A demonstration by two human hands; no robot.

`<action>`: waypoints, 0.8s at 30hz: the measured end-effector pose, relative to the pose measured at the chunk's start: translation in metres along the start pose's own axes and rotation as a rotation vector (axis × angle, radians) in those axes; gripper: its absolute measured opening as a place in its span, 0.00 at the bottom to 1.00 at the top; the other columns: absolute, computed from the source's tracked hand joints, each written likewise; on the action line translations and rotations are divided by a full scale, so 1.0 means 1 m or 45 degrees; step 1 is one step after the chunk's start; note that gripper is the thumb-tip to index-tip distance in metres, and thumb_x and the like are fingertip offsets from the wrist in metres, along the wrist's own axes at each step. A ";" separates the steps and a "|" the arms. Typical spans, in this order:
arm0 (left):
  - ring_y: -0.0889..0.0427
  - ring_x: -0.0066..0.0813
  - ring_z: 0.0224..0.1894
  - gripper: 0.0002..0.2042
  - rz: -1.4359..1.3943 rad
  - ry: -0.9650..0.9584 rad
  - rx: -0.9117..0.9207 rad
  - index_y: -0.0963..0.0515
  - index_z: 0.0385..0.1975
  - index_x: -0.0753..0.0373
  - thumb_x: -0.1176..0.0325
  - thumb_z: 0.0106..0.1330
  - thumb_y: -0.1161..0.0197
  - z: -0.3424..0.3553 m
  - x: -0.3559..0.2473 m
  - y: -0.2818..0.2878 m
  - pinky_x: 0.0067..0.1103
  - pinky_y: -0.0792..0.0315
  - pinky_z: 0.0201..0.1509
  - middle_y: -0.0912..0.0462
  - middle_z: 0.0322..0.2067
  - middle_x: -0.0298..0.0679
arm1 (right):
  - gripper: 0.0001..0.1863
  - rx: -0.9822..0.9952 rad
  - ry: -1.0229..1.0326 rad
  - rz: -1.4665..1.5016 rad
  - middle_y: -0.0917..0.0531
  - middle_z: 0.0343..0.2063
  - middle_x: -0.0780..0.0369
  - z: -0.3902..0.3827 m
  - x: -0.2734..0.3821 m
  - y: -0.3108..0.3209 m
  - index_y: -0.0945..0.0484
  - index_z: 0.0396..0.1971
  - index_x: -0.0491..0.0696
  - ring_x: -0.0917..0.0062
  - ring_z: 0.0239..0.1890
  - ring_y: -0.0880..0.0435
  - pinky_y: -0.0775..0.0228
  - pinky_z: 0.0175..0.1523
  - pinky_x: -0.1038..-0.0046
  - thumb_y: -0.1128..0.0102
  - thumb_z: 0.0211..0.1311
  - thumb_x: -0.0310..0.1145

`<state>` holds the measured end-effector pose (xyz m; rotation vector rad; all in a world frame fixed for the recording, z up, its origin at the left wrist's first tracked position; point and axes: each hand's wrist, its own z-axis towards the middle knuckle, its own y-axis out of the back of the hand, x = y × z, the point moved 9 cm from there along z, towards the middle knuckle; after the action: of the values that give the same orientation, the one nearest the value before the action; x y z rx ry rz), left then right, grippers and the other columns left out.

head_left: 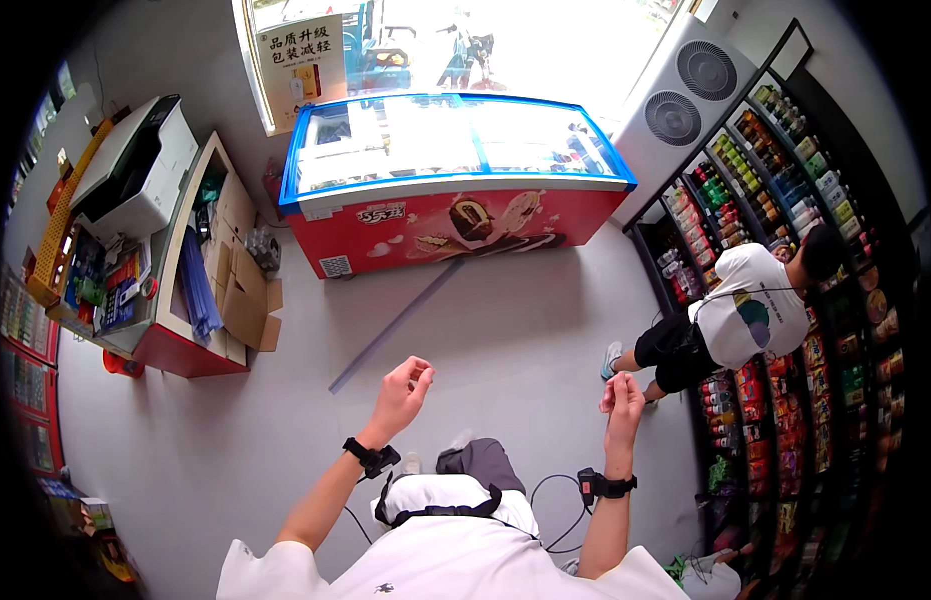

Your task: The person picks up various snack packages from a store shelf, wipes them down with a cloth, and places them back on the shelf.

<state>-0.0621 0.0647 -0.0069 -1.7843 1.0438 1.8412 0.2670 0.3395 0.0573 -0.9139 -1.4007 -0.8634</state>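
Note:
My left hand (401, 394) is raised over the grey floor (285, 430), its fingers curled in with the thumb against them. No object shows in it. To the right, my right hand (622, 406) is also held up, fingertips drawn together, and nothing shows between them. Each wrist wears a black strap with a small device: the left one (371, 457) and the right one (605, 487). Neither hand touches anything around it. Ahead of both stands a red chest freezer (385, 235) with a blue-framed glass top.
A counter (175, 320) with a white printer (145, 165) and an open cardboard box (247, 300) stands at left. At right, a person in a white T-shirt (750, 305) faces tall shelves (815, 400) of packaged goods. Another person (710, 577) is low at the lower right.

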 end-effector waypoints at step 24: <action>0.13 0.27 0.50 0.14 -0.080 0.276 -0.467 0.22 0.59 0.65 0.68 0.79 0.43 0.603 0.012 -0.056 0.24 0.21 0.57 0.11 0.48 0.41 | 0.25 0.237 -0.079 -0.322 0.18 0.58 0.58 0.792 -0.015 -0.194 0.27 0.64 0.45 0.75 0.59 0.20 0.26 0.62 0.70 0.43 0.79 0.47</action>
<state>-0.4398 0.5327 -0.0792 -2.2411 0.7421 1.9285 -0.2398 0.9771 0.0201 -0.6356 -1.6447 -0.8803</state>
